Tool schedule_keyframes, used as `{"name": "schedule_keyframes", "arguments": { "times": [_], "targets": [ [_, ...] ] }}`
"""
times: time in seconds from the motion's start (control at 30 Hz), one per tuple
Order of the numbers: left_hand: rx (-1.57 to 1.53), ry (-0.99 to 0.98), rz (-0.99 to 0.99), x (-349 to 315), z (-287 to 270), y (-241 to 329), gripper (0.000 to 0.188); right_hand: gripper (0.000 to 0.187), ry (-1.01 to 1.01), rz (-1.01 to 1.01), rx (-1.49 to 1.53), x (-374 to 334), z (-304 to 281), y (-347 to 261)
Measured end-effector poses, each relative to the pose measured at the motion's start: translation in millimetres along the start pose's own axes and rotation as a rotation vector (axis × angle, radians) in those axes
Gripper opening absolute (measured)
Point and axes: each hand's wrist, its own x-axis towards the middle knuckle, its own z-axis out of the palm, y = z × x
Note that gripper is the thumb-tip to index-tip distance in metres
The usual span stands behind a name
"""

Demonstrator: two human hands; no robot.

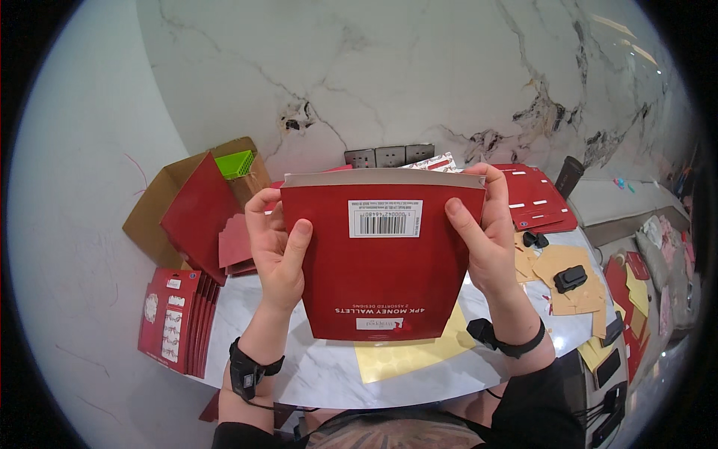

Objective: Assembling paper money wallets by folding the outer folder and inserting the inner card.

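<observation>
In front of me, above the table, I hold a flat red cardboard packet (381, 273) with a white barcode label near its upper edge. Its printing is upside down to me, and a pale edge shows along the top. My left hand (280, 251) grips the left side, thumb on the face and fingers behind. On the right side my right hand (488, 228) pinches the packet the same way, near its top corner. Partly covered by the packet, a yellow sheet of round clear stickers (407, 363) lies on the table.
Several red packets (176, 322) stand stacked at the left edge of the marble-patterned table (329, 385). Behind them is a cardboard box (161, 198) with a green basket (234, 164). More red packets (535, 198), tan paper pieces (583, 295) and a black device (571, 278) lie right.
</observation>
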Motion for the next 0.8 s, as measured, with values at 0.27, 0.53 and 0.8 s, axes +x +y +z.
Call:
{"name": "schedule_keyframes", "arguments": {
  "times": [0.27,0.53,0.8],
  "targets": [
    [0.098,-0.021,0.124,1.9,3.5,3.7,0.048,0.038,0.182,-0.084,0.159,1.0,5.2,5.8],
    [0.093,0.053,-0.085,4.4,6.5,-3.8,0.035,0.026,0.163,0.002,0.035,3.9,-3.7,10.5],
    [0.022,0.171,-0.088,3.0,-8.2,-25.5,0.010,0.021,0.109,-0.017,-0.074,7.7,-6.6,8.3]
  ]
}}
